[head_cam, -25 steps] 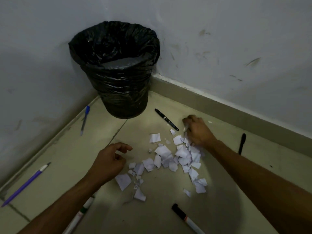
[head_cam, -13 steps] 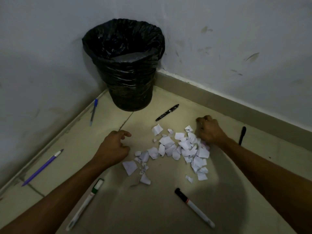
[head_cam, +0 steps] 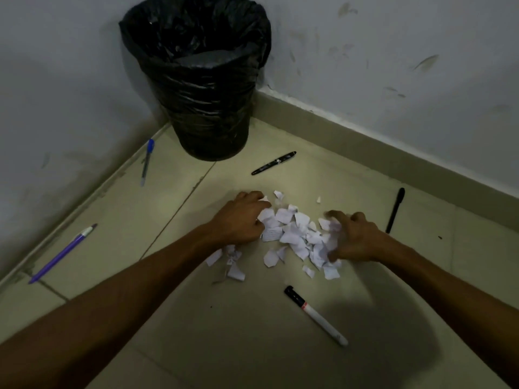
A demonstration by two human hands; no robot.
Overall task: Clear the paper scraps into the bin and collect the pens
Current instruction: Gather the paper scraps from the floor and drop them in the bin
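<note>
Head view: both hands down on a pale tiled floor [head_cam: 252,346] in a room corner.
Bin: black bin [head_cam: 196,80] lined with a black bag, upright in the corner; its inside is too dark to tell what it holds.
Paper scraps: white paper scraps [head_cam: 292,234] piled on the floor between the hands, a few loose ones nearer the camera.
Left hand: left hand [head_cam: 238,220] curled knuckles-up at the pile's left edge, fingers touching scraps; whether it grips any, I cannot tell.
Right hand: right hand [head_cam: 356,237] half open, fingers hooked, at the pile's right edge.
Black pen: black pen [head_cam: 273,163] lies between bin and pile, long axis running from lower left to upper right.
Capped black pen: capped black pen [head_cam: 395,210] right of the pile, nearly end-on to the wall.
Marker: marker [head_cam: 316,315] near the camera, black cap pointing up-left.
Blue pen: blue pen [head_cam: 147,162] left of the bin, near the wall.
Purple pen: purple pen [head_cam: 63,253] far left, tip pointing up-right.
</note>
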